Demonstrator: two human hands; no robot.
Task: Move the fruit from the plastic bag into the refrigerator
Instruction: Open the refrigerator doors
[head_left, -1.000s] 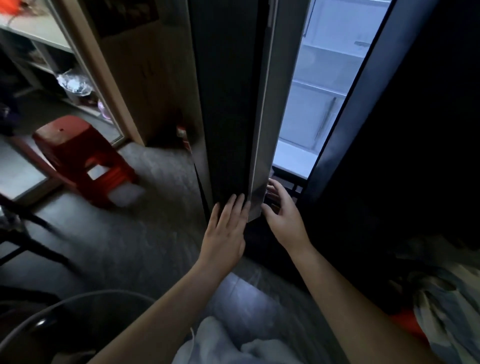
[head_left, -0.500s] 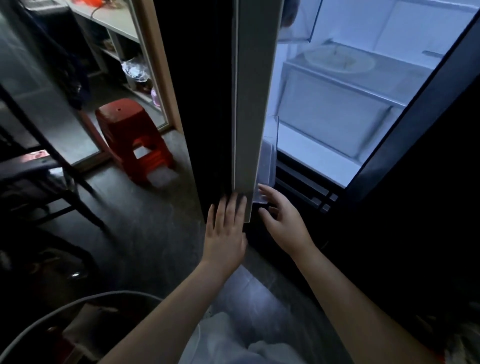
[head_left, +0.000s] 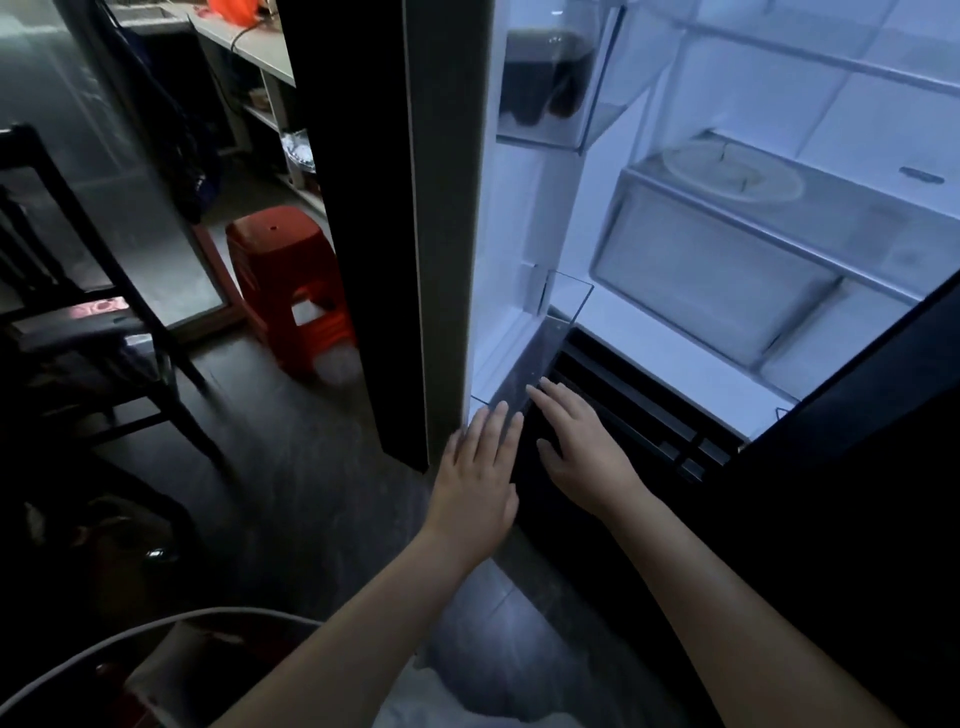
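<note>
Both hands are up at the foot of the refrigerator door (head_left: 447, 208), and neither holds anything. The left hand (head_left: 480, 478) is flat, fingers straight and close together, its fingertips (head_left: 493, 415) right at the door's bottom corner. Just to its right, the right hand (head_left: 582, 447) is flat too, fingers straight and a little spread. Its fingertips (head_left: 540, 389) reach the lower end of the clear door bin (head_left: 558, 332); whether they actually press on it, I cannot tell. That hand lies over a dark slatted panel (head_left: 639, 410) that runs away to the right, under the lit compartment. The refrigerator (head_left: 852, 114) stands open straight ahead of both hands, white and bright inside. Up and beyond the right hand there is a frosted drawer (head_left: 711, 291), and on the shelf above it a pale round plate (head_left: 732, 174). High above the fingertips, a second door bin (head_left: 597, 124) carries dark bottles (head_left: 545, 73). Over to the left of the left hand, past the door's dark outer face, a red stool (head_left: 291, 286) stands on the grey floor (head_left: 291, 493). Further left still is a dark chair (head_left: 104, 312). Down below the left forearm a pale curved rim (head_left: 156, 639) sweeps across the corner. Between the two forearms, at the very bottom edge, there is something white and crumpled (head_left: 467, 701), and from here I cannot tell what it is.
</note>
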